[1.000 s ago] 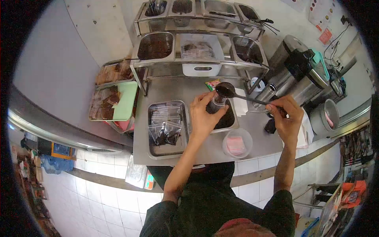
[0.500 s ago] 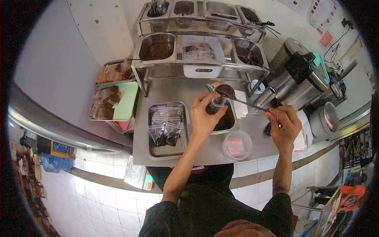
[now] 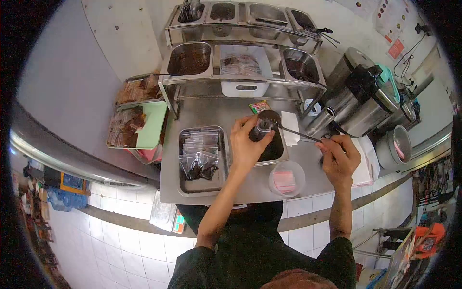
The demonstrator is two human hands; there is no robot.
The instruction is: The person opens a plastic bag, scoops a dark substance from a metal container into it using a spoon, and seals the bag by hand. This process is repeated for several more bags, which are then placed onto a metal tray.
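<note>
My left hand (image 3: 246,147) is closed around a small clear plastic bag (image 3: 263,127), its mouth facing up. In my right hand (image 3: 340,156) is the end of a long-handled ladle (image 3: 301,134). The ladle's dark bowl is right at the bag's mouth, tilted; how much it holds cannot be made out. Below them sits a metal pan (image 3: 275,156) of dark contents, partly hidden by my left hand. To the left, a steel tray (image 3: 202,189) holds several filled zip bags (image 3: 199,151). Nearer the table edge stands a round tub (image 3: 299,189) with pink-striped bags (image 3: 284,181).
A two-tier rack (image 3: 192,79) at the back carries metal pans and a white basket (image 3: 244,89). Green trays (image 3: 151,130) with packets are at the left. Large metal flasks (image 3: 373,108) and a steel pot (image 3: 392,144) stand at the right.
The ladle's bowl has shifted left and down against the bag's mouth, and my right hand has moved slightly left and down. My left hand still holds the bag in nearly the same place.
</note>
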